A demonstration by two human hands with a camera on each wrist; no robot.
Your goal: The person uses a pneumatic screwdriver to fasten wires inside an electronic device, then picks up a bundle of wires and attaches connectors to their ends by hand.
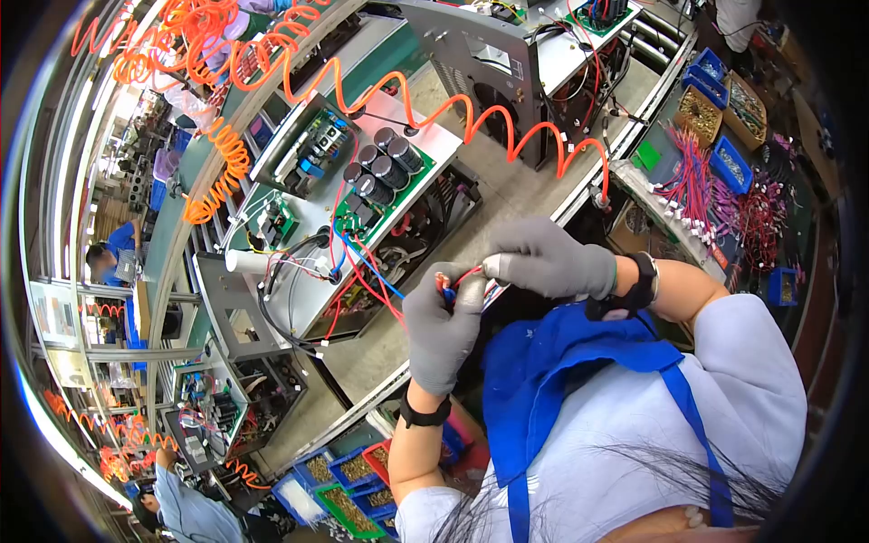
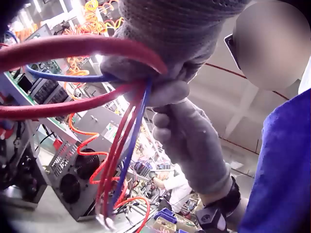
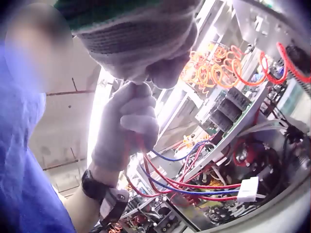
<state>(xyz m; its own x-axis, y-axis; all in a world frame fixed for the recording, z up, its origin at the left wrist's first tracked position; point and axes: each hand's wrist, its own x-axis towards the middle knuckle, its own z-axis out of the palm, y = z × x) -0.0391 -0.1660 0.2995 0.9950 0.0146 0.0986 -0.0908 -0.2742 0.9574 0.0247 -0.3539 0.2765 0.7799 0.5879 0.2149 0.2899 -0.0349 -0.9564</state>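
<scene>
Both hands wear grey gloves and meet in front of the blue apron. My left hand (image 1: 439,337) grips a bundle of red wires (image 2: 63,108) and blue wire (image 2: 73,76); the bundle's loose ends dangle below the fingers in the left wrist view. Close beside it, my right hand (image 1: 554,262) pinches a thin red wire (image 1: 467,273) between thumb and fingers; its tip is hidden by the glove. From the left hand, wires run down past a white connector (image 3: 248,189) in the right wrist view. An open machine chassis with a green board and black capacitors (image 1: 369,185) stands ahead.
An orange coiled air hose (image 1: 493,113) stretches across above the chassis. Blue and cardboard bins (image 1: 697,116) and bundled pink and red wires (image 1: 688,185) lie at right. More parts trays (image 1: 348,511) sit at lower left. A grey panel (image 1: 489,68) stands at the back.
</scene>
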